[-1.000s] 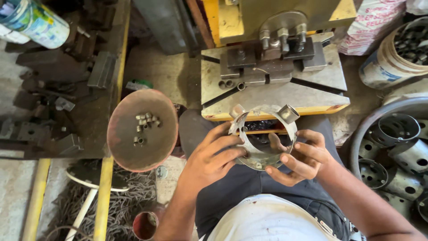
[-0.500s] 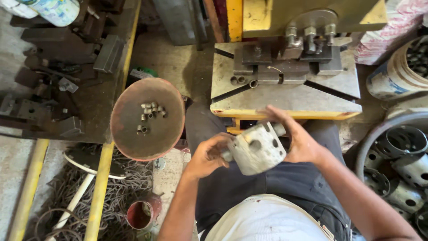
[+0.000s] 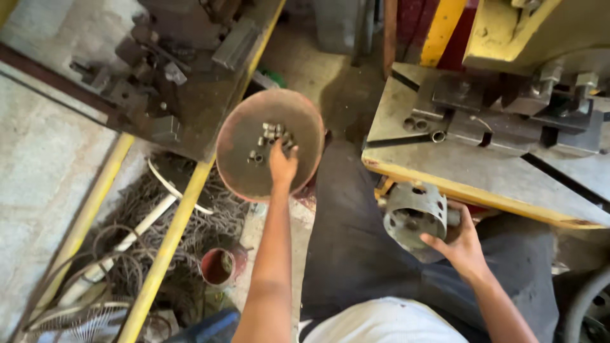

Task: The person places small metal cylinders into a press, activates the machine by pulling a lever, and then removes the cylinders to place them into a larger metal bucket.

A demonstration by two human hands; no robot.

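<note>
Your left hand [image 3: 283,166] reaches into the round rusty metal bowl [image 3: 236,147], fingers bent over the small grey metal bits [image 3: 270,138] at its 12 o'clock side, while your right hand [image 3: 459,242] grips the grey metal ring piece [image 3: 414,213] over your lap.

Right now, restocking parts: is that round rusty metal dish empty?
Not empty: the round rusty metal dish holds several small grey metal bushings, where the left hand reaches.
</note>
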